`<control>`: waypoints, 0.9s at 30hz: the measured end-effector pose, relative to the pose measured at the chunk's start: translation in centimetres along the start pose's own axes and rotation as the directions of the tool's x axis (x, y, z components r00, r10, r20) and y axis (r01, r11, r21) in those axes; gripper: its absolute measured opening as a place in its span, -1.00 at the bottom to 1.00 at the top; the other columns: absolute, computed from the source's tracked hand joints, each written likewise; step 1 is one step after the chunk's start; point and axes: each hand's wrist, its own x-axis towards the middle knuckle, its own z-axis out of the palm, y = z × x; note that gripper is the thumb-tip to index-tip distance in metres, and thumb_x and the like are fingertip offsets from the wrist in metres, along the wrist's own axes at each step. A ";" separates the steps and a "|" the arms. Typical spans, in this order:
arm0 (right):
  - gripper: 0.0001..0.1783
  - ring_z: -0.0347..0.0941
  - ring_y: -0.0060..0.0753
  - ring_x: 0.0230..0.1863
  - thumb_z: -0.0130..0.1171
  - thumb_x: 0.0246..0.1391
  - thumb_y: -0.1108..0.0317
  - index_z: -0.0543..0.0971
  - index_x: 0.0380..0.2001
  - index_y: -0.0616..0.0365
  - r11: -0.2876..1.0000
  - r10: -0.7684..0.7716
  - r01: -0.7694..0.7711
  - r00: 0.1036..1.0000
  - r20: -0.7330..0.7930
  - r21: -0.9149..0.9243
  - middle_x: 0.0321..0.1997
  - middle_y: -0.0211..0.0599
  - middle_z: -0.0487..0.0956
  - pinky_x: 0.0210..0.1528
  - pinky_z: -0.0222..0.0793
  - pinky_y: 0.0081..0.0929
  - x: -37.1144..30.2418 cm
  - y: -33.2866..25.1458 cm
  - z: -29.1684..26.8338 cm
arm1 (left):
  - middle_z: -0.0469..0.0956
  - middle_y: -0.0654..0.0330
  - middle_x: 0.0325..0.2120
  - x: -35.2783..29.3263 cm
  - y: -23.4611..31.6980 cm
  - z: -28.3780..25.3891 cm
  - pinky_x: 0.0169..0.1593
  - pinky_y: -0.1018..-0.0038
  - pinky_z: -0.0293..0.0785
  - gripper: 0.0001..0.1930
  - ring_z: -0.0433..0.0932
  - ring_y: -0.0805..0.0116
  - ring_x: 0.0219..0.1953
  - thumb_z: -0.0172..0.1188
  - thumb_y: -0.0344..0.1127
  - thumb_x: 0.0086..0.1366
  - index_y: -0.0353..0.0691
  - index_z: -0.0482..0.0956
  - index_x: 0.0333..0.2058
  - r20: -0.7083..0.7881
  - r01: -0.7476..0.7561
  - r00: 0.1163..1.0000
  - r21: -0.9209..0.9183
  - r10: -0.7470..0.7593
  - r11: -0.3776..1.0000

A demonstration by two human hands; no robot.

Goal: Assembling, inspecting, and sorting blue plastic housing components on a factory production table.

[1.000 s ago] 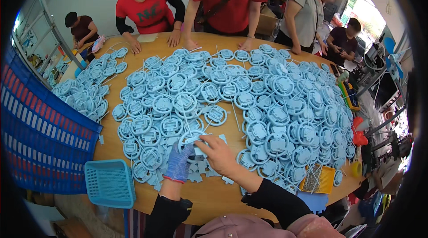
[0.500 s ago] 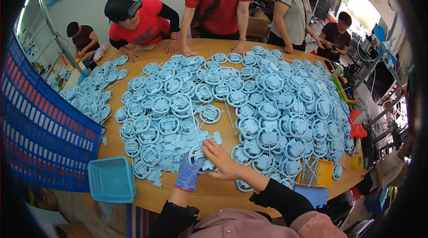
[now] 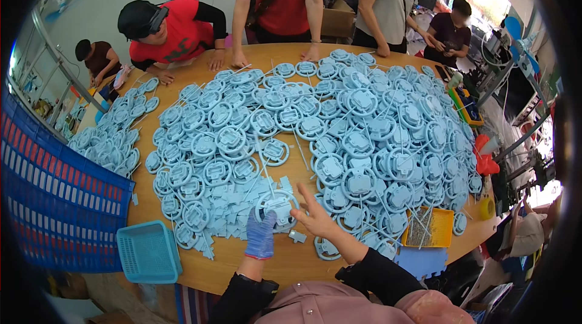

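In a blue glove, my left hand [image 3: 260, 236] grips the lower left of a light-blue round plastic part [image 3: 282, 218] with a ring rim and a raised middle. A long thin light-blue rod runs up from near the part. My bare right hand [image 3: 317, 219] is at the part's right edge, fingers spread and thumb close to the rim; whether it touches cannot be told. Just below lies a small light-blue flat plate [image 3: 297, 236]. Many similar flat plates [image 3: 230, 202] are heaped to the left of the part.
Round light-blue parts [image 3: 357, 142] with rods cover much of the wooden table [image 3: 273, 266]. A light-blue basket [image 3: 149, 254] and a large blue crate [image 3: 60, 196] stand left. At right is a yellow tray [image 3: 441, 227] of small pieces. Several people stand around the far side.
My right hand has lifted off the round part and spread its fingers to the right. The part now shows almost whole in my left hand. A small plate now shows below it.
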 end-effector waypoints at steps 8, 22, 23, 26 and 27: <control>-0.47 0.43 -0.53 -0.24 0.13 0.19 0.03 0.44 0.03 0.26 0.853 0.389 -0.338 0.920 -0.054 0.397 -0.24 -0.35 0.55 -0.19 0.37 -0.50 -1.1 1.0 1.4 | 0.51 0.12 -0.10 1.6 -0.5 0.4 -0.05 0.43 0.47 -0.49 0.51 0.37 -0.10 0.25 -0.27 0.15 -0.33 0.37 0.05 0.191 -0.165 0.975 0.259 0.117 0.952; -0.38 0.51 -0.25 0.01 0.18 0.17 0.24 0.26 0.22 0.23 0.826 0.334 -0.244 0.938 -0.093 0.508 0.01 -0.08 0.55 -0.01 0.47 -0.32 4.2 0.1 -6.7 | 0.47 -0.05 -0.09 18.9 4.7 -8.3 0.07 0.34 0.36 -0.29 0.46 0.12 -0.06 0.44 -0.09 -0.01 -0.43 0.40 0.02 -0.316 -0.057 0.830 0.772 0.460 0.633; -0.38 0.51 -0.25 0.01 0.18 0.17 0.24 0.26 0.22 0.23 0.826 0.349 -0.255 0.932 -0.100 0.503 0.01 -0.08 0.55 -0.01 0.47 -0.32 5.0 1.7 -5.8 | 0.46 -0.09 -0.04 20.6 5.6 -8.2 0.10 0.32 0.35 -0.27 0.46 0.06 -0.02 0.43 -0.05 0.00 -0.41 0.40 0.04 -0.298 -0.033 0.823 0.825 0.484 0.564; -0.44 0.53 -0.20 -0.06 0.26 0.07 0.25 0.36 0.08 0.27 0.951 0.299 -0.300 0.954 -0.023 -0.078 -0.13 -0.05 0.59 -0.09 0.49 -0.34 8.0 4.8 -2.6 | 0.43 -0.14 0.04 24.2 9.5 -6.3 0.16 0.28 0.32 -0.22 0.42 -0.02 0.07 0.40 0.03 -0.01 -0.36 0.37 0.10 -0.209 0.035 0.867 0.931 0.452 0.363; -0.49 0.54 -0.16 -0.11 0.29 0.01 0.25 0.40 -0.01 0.26 0.894 0.251 -0.215 0.967 0.040 -0.393 -0.18 -0.06 0.58 -0.13 0.49 -0.31 9.4 5.2 -1.9 | 0.41 -0.15 0.07 25.0 10.8 -5.8 0.19 0.26 0.30 -0.17 0.40 -0.05 0.12 0.38 0.06 -0.01 -0.33 0.34 0.15 -0.148 0.061 0.905 0.973 0.399 0.222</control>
